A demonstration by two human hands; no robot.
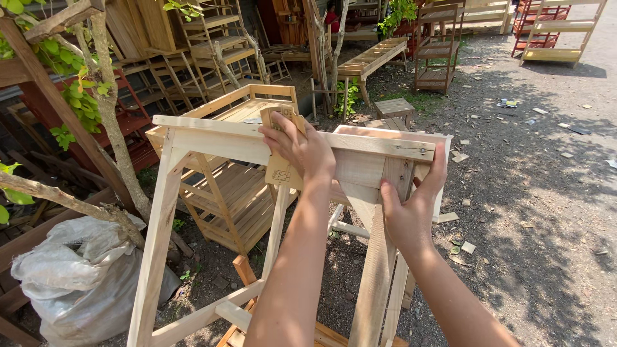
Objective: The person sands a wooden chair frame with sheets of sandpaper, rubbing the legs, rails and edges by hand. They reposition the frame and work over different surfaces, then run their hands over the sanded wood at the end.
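Observation:
A pale bare-wood frame point(212, 138) stands in front of me, with splayed legs and a flat top rail. My left hand point(302, 149) presses a folded sheet of tan sandpaper point(280, 168) against the top rail near its middle; the paper hangs over the rail's front face. My right hand point(411, 209) grips the frame's right end, fingers wrapped around the upright board point(392, 177) below the rail. Both forearms reach up from the bottom of the view.
A finished slatted wooden shelf unit point(238, 193) stands behind the frame. A grey-white sack point(77, 270) lies at lower left beside thin tree trunks point(112, 115). More wooden racks point(437, 45) stand at the back. Gravel ground with wood scraps point(469, 247) spreads right.

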